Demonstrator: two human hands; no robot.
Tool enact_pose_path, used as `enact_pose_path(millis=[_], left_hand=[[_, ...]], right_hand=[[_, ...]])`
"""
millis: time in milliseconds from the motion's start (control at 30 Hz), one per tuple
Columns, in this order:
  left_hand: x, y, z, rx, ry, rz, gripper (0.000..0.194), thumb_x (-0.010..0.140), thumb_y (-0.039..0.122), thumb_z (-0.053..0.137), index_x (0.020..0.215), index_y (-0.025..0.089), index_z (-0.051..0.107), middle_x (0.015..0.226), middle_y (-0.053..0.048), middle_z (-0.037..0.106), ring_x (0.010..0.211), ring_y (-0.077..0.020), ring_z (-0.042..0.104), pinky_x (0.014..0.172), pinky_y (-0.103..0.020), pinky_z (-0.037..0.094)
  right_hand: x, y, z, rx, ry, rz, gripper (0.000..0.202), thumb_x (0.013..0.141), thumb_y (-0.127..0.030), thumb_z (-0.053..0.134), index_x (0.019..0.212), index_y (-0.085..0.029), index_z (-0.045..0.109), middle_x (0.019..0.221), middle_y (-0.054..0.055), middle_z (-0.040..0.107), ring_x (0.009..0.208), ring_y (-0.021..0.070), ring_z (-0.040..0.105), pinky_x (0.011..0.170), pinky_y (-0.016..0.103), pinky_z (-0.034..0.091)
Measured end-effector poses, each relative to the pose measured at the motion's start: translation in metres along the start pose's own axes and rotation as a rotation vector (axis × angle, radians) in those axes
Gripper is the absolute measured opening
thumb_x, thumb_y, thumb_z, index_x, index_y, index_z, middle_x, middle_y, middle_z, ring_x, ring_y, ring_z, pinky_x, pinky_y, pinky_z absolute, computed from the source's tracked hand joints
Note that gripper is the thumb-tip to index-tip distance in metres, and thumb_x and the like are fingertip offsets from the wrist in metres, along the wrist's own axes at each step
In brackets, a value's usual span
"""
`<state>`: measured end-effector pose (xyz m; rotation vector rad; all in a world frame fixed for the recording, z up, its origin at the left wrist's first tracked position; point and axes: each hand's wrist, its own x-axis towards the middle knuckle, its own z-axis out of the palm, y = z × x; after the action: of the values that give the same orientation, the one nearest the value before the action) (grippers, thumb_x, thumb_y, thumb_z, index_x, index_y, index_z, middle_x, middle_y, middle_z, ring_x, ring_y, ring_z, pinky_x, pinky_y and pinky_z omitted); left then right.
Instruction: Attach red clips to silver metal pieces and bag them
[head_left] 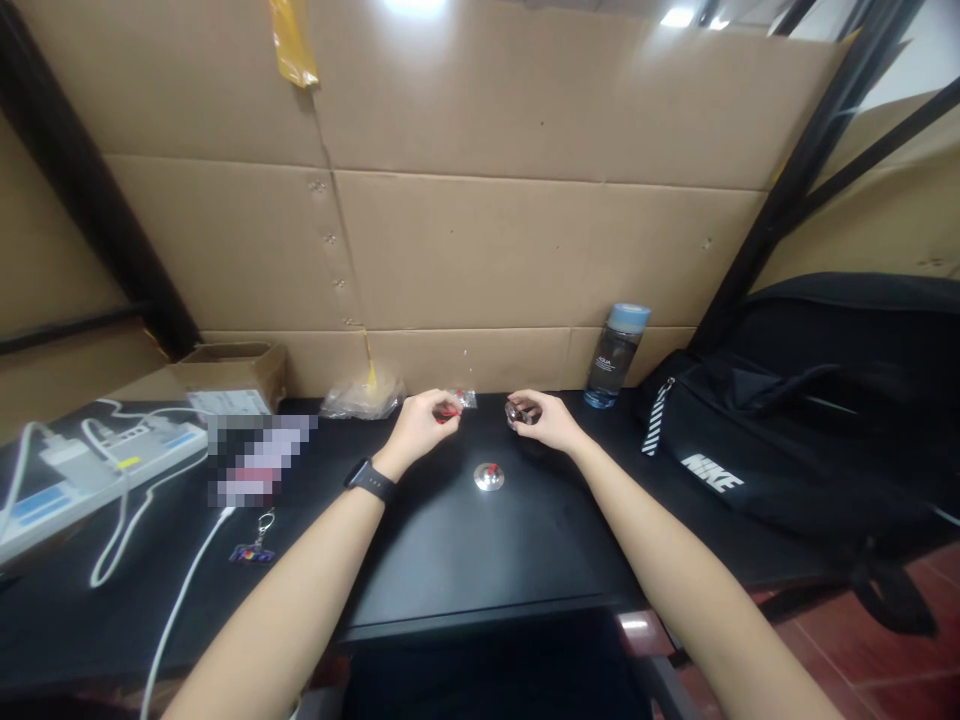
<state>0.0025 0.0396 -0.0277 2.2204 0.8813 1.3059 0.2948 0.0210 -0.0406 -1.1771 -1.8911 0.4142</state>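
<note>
Left hand [421, 427]: grip pinched on red piece [448, 412]; right hand [550, 424]: pinched on shiny piece [514, 414] (small).

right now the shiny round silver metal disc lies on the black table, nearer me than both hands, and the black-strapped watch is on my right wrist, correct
Not quite: the black-strapped watch is on your left wrist, as the head view shows. The shiny round silver metal disc does lie on the black table, nearer you than both hands.
</note>
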Motion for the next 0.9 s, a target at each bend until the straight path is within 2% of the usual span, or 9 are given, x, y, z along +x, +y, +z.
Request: enact_pose_path(millis=[233,400,567,667,800,900], left_hand=[[-0.001,0.004,0.001,-0.073,-0.023,-0.028,0.015,0.077,0.019,0.071,0.092,0.017,0.073,0.09,-0.005,0.076,0.082,-0.0182,0.074,0.082,-0.031,0.061],[-0.001,0.009,0.0,-0.09,-0.042,-0.035,0.015,0.076,0.018,0.071,0.092,0.017,0.072,0.089,-0.005,0.077,0.081,-0.0175,0.074,0.081,-0.029,0.06],[-0.002,0.014,-0.002,-0.101,-0.076,-0.043,0.015,0.076,0.018,0.072,0.09,0.017,0.067,0.084,-0.003,0.074,0.077,-0.0156,0.072,0.077,-0.026,0.059],[-0.002,0.017,-0.001,-0.127,-0.087,-0.049,0.017,0.076,0.018,0.073,0.089,0.018,0.062,0.084,-0.002,0.073,0.075,-0.014,0.071,0.074,-0.024,0.058],[-0.003,0.014,0.003,-0.221,-0.095,-0.079,0.024,0.075,0.017,0.074,0.091,0.019,0.056,0.088,-0.003,0.074,0.075,-0.0139,0.072,0.074,-0.024,0.058],[-0.004,0.01,0.007,-0.247,-0.106,-0.108,0.024,0.075,0.018,0.076,0.089,0.018,0.057,0.087,-0.004,0.076,0.077,-0.0154,0.074,0.075,-0.025,0.06]], right_hand=[[0.0,-0.007,0.001,0.094,-0.005,0.023,0.052,0.064,-0.016,0.072,0.116,-0.019,0.07,0.11,0.009,0.074,0.096,0.0209,0.07,0.08,0.031,0.057],[-0.001,-0.016,0.002,0.174,-0.057,-0.01,0.047,0.066,-0.018,0.071,0.114,-0.018,0.072,0.107,0.009,0.073,0.096,0.0215,0.071,0.085,0.034,0.057],[-0.002,-0.026,0.006,0.273,-0.107,0.033,0.047,0.067,-0.019,0.072,0.114,-0.018,0.071,0.109,0.009,0.074,0.096,0.0219,0.072,0.088,0.035,0.057],[-0.003,-0.031,0.009,0.35,-0.14,0.064,0.048,0.067,-0.02,0.073,0.115,-0.019,0.07,0.113,0.009,0.073,0.095,0.0208,0.072,0.088,0.035,0.057],[-0.004,-0.035,0.01,0.377,-0.186,0.087,0.045,0.068,-0.018,0.07,0.112,-0.018,0.072,0.1,0.007,0.075,0.092,0.0208,0.072,0.083,0.033,0.057],[-0.005,-0.039,0.008,0.354,-0.205,0.059,0.041,0.068,-0.018,0.068,0.109,-0.02,0.074,0.103,0.007,0.074,0.092,0.0212,0.071,0.08,0.031,0.057]])
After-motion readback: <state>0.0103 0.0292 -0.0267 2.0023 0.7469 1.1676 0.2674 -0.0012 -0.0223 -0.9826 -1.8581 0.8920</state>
